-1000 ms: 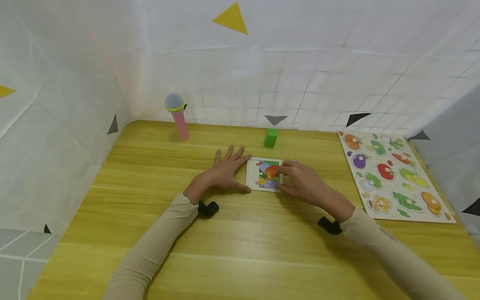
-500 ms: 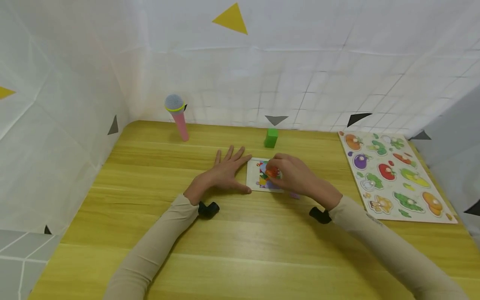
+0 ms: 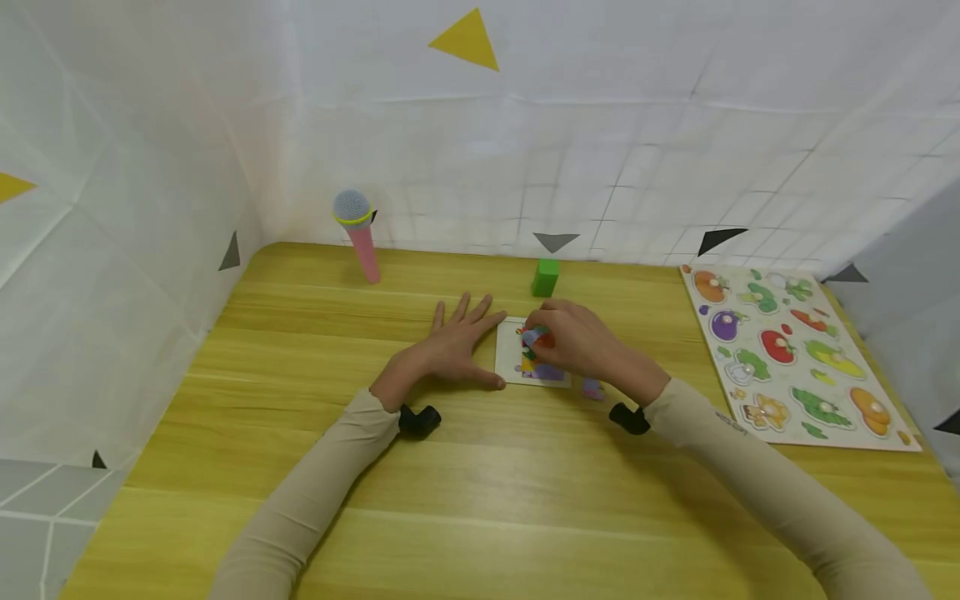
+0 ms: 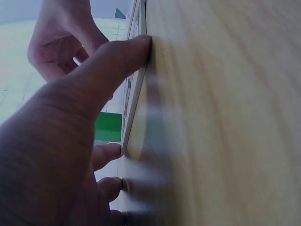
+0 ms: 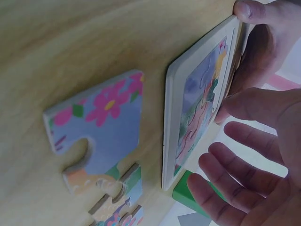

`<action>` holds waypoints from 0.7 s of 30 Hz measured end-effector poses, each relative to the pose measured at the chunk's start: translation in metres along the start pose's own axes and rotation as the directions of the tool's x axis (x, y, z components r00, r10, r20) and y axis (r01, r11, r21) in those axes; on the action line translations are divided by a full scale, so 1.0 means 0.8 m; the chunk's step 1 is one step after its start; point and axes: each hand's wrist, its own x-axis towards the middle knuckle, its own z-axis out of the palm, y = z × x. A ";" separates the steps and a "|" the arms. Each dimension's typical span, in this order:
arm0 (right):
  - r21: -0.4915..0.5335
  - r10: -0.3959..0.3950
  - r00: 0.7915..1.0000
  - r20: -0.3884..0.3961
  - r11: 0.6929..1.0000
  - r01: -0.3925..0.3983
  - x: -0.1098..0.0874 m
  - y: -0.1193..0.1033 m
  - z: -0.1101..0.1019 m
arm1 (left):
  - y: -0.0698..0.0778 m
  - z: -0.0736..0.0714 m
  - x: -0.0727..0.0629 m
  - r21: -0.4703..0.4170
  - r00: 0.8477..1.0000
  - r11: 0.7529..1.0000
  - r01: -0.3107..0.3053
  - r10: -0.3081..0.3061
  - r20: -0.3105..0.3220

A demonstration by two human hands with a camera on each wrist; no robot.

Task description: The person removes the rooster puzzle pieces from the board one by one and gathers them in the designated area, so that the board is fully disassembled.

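Observation:
A small jigsaw puzzle in a white frame (image 3: 507,358) lies flat on the wooden table, showing a colourful picture. My left hand (image 3: 450,346) rests beside it with fingers spread, thumb and index fingertip touching its left corners. Over the picture, my right hand (image 3: 577,337) seems to pinch a light blue puzzle piece (image 3: 533,337) between thumb and fingers; that piece cannot be made out in the right wrist view. Loose puzzle pieces lie right of the frame, one with pink flowers (image 5: 109,113) and others (image 5: 120,200) next to it. The right hand covers part of the picture.
A green block (image 3: 545,277) stands behind the puzzle. A pink toy microphone (image 3: 363,242) stands at the back left. On the right lies a vegetable peg puzzle board (image 3: 798,367). White sheeting (image 3: 600,125) rises behind the table.
My right hand has moved left from the frame's right edge to over the picture. A loose piece by the lower right corner has come into sight. The left hand has stayed put.

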 end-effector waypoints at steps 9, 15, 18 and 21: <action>-0.010 -0.006 1.000 0.023 1.000 0.006 0.014 0.001 0.005 | 0.001 0.000 -0.001 -0.004 1.000 1.000 0.002 -0.002 0.001; -0.018 0.014 0.998 0.058 1.000 -0.013 0.020 0.002 0.009 | -0.001 0.001 0.000 -0.001 1.000 1.000 -0.005 0.005 -0.008; -0.021 0.026 0.997 0.066 0.999 -0.025 0.022 0.002 0.011 | -0.002 0.000 0.000 0.000 1.000 1.000 -0.006 0.006 -0.006; -0.033 0.031 0.997 0.067 0.999 -0.028 0.023 0.002 0.014 | -0.002 0.000 0.000 -0.005 1.000 1.000 -0.005 0.005 -0.001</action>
